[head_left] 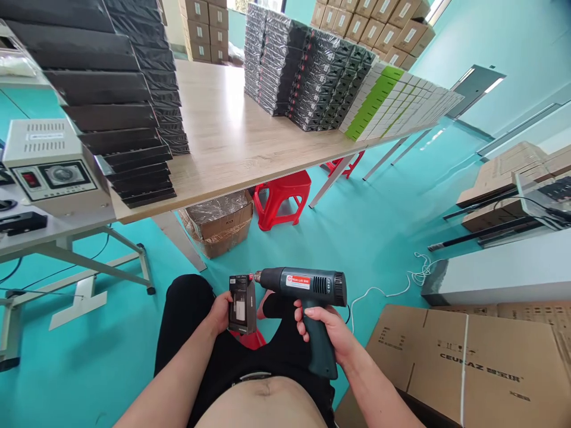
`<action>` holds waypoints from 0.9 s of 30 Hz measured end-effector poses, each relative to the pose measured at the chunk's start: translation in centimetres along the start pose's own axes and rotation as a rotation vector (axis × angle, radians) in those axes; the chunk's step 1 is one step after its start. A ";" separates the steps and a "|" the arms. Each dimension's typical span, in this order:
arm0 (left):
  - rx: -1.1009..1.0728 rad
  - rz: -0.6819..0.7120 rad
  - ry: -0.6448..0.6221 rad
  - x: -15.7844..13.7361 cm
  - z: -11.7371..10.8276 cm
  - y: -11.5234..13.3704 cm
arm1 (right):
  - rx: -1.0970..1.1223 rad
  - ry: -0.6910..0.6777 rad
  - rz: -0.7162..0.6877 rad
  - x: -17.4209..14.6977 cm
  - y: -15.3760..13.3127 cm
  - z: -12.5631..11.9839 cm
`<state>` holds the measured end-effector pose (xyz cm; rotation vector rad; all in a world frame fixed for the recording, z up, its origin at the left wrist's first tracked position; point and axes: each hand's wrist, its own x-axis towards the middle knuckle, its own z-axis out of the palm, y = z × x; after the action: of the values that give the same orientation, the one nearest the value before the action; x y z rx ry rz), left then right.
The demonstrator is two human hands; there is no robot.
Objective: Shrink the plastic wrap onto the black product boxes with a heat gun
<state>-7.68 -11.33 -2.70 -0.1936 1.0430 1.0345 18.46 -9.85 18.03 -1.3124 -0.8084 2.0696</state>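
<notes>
My right hand (328, 327) is wrapped round the handle of a dark heat gun (312, 284) with a red and white label. Its nozzle points left, at the upper right edge of a small black box (242, 306). My left hand (220, 312) grips that box by its left side, over my lap. The box stands roughly upright, with a pale product picture on its front. Whether the nozzle touches the box or stops just short, I cannot tell.
A wooden table (214, 142) ahead carries stacks of black boxes (134, 89) and white-green boxes (383, 98). Under it are a red stool (285, 196) and an open carton (223, 223). Large cartons (446, 356) stand at my right, and a white cord (379, 292) crosses the floor.
</notes>
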 end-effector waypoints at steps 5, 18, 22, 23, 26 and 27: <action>0.055 0.006 -0.004 0.2 -0.1 -0.3 | -0.005 -0.003 0.017 -0.1 0.1 0.0; 0.171 0.528 0.096 -1.0 1.6 0.6 | -0.196 0.029 0.054 -1.1 -0.5 -3.1; 0.171 0.529 0.123 -0.5 1.3 0.5 | -0.229 -0.004 0.058 -0.8 0.1 -2.6; 0.179 0.534 0.123 -0.4 1.1 0.5 | -0.229 0.017 0.049 -0.7 0.3 -2.5; 0.250 0.568 0.130 -0.2 0.7 0.4 | -0.249 0.048 0.046 -0.3 0.4 -2.6; 0.281 0.580 0.131 -0.1 0.6 0.4 | -0.262 0.033 0.053 -0.3 0.4 -2.7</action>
<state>-7.66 -10.86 -2.16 0.2920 1.3922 1.3868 20.97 -9.79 16.96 -1.5161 -1.0694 2.0282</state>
